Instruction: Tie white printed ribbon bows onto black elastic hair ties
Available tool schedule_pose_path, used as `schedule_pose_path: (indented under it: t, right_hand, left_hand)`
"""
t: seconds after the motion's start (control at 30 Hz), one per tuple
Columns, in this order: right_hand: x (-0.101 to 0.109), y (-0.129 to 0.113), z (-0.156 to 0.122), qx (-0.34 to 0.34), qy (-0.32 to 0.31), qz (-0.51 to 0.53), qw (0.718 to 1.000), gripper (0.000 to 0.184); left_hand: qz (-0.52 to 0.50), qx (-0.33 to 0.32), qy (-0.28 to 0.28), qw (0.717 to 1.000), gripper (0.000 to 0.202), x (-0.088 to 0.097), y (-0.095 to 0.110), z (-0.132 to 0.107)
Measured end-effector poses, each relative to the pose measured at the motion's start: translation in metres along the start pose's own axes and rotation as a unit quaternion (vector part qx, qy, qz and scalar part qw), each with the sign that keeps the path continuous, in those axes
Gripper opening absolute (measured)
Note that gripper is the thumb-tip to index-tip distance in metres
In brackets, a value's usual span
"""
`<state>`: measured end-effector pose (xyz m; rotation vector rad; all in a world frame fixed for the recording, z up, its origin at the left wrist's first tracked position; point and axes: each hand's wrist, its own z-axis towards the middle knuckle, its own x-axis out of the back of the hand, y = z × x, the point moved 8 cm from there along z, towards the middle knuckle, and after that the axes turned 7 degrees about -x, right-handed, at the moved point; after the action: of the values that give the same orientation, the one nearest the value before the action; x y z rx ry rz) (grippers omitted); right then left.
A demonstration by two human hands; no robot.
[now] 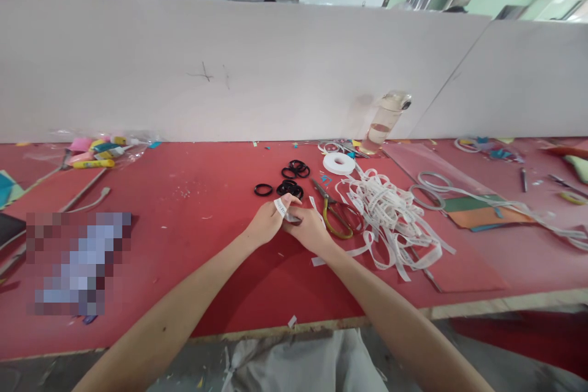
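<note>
My left hand [267, 221] and my right hand [309, 228] meet over the red table [193, 239], fingers pinched together. Between them they grip a short white label strip [280, 207], folded over what looks like a black ring that the fingers mostly hide. Just beyond the hands lie several black elastic rings [290, 187], one ring [263, 190] apart to the left. Scissors with yellow handles [337, 216] lie right of my right hand.
A tangled heap of white printed tape [390, 220] lies at the right, with a white tape roll [339, 163] and a clear bottle [384, 122] behind it. Coloured items in a plastic bag [98, 150] sit far left. A white partition wall [229, 67] backs the table.
</note>
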<state>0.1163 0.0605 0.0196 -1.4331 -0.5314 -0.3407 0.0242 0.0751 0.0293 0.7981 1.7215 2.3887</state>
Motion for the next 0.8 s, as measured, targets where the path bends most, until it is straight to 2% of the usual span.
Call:
schedule_pose_path:
  t: [0.3, 0.4, 0.53, 0.63, 0.8]
  right_hand:
    - [-0.003, 0.002, 0.002, 0.014, -0.02, 0.083, 0.996, 0.024]
    - [0.0, 0.0, 0.003, 0.003, -0.01, 0.087, 0.996, 0.024]
    - [0.007, 0.001, 0.002, -0.012, 0.019, 0.126, 0.992, 0.042]
    - [0.008, -0.001, 0.0, 0.003, 0.014, 0.144, 0.989, 0.047]
    - [0.006, -0.009, -0.004, 0.031, -0.031, 0.186, 0.982, 0.037]
  left_hand:
    - [-0.062, 0.001, 0.008, 0.998, 0.058, 0.0, -0.01, 0.006]
    - [-0.045, -0.028, 0.016, 0.998, 0.048, 0.003, -0.002, 0.006]
    - [-0.037, -0.047, 0.046, 0.997, 0.037, 0.009, 0.009, 0.006]
    - [-0.092, -0.045, 0.066, 0.993, 0.038, 0.011, 0.009, 0.006]
    - [-0.174, -0.009, 0.066, 0.982, 0.044, 0.006, -0.002, 0.006]
